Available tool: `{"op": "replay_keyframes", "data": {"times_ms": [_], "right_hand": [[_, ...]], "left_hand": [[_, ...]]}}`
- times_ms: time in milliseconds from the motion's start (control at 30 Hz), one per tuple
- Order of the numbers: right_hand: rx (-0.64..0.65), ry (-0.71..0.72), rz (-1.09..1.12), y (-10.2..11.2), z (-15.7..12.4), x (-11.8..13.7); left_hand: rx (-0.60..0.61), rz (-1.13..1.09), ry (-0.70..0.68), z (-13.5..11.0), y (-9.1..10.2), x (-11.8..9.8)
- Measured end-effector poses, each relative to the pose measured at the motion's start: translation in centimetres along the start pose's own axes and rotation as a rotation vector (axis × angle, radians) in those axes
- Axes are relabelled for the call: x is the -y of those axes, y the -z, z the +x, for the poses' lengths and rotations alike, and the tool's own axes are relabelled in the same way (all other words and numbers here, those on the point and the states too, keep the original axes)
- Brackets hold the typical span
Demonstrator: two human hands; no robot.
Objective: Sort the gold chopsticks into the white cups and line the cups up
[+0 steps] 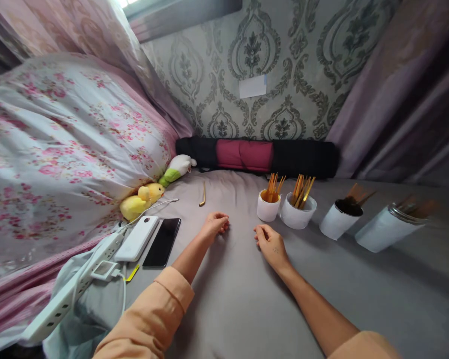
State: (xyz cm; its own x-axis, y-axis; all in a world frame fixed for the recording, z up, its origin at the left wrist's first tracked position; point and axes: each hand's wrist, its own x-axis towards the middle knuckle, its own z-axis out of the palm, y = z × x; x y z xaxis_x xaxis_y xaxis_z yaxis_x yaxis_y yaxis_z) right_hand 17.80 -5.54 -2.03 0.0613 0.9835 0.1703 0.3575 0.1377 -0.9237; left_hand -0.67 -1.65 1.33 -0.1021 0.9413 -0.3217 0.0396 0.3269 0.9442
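My left hand (215, 224) rests on the grey sheet (232, 294), fingers curled closed, and no object shows in it. To its right, my right hand (272, 245) is also curled closed with nothing visible in it. Just beyond my right hand stand a small white cup (268, 210) and a wider white tub (298, 217), both holding thin golden sticks (272, 185). Farther right are a white-wrapped container with a dark rim (336, 227) and a larger white jar (387, 232), which also hold sticks. A thin, bent golden piece (203, 194) lies beyond my left hand.
On the left lie a black phone (162, 243), a white power bank (137, 239), a power strip (73, 289) with a charger (105, 269), and plush toys (140, 203). A black-and-maroon roll (245, 153) lies along the patterned wall. Floral bedding (71, 129) rises at left.
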Motion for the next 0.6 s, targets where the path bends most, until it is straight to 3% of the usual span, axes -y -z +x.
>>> {"op": "replay_keyframes", "data": {"times_ms": [333,600], "right_hand": [[0.002,0.017,0.003,-0.2,0.0,-0.1],[0.008,0.025,-0.002,-0.1,-0.1,-0.1]], "left_hand": [[-0.248,0.462,-0.099,4.6,3.6,-1.1],[-0.398,0.730,-0.141,6.2,7.0,-2.2]]}}
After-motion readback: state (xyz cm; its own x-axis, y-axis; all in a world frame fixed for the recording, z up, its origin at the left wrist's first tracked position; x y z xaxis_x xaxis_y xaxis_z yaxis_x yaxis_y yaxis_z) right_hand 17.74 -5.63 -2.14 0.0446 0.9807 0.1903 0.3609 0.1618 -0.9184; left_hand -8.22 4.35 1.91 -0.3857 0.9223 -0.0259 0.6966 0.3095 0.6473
